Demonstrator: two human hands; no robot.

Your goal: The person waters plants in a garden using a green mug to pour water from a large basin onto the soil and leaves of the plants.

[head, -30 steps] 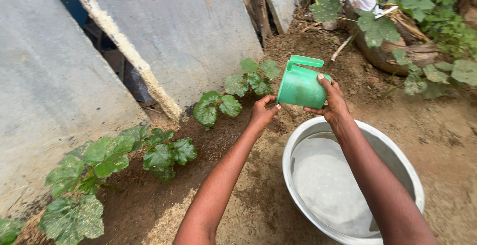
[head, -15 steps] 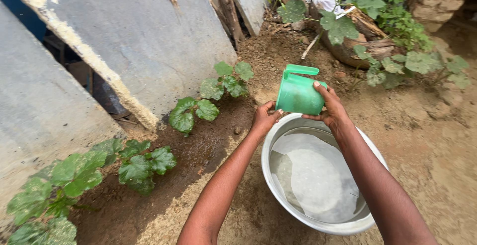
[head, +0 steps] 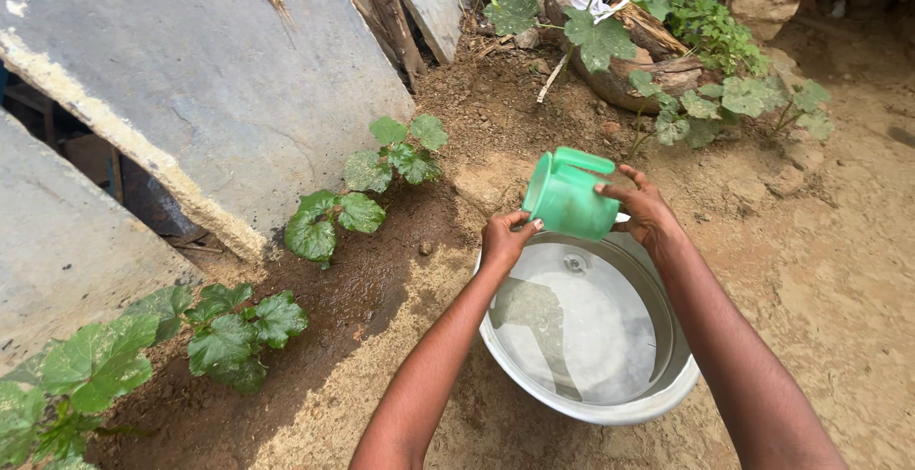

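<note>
The right hand grips a green plastic jug, tipped on its side just above the far rim of a metal basin holding water. The left hand hovers loosely cupped over the basin's left rim, holding nothing. Beyond the basin's left side, leafy seedlings grow in damp soil beside a leaning grey slab.

A backyard garden: bare soil, leafy seedlings, leaning slabs.
</note>
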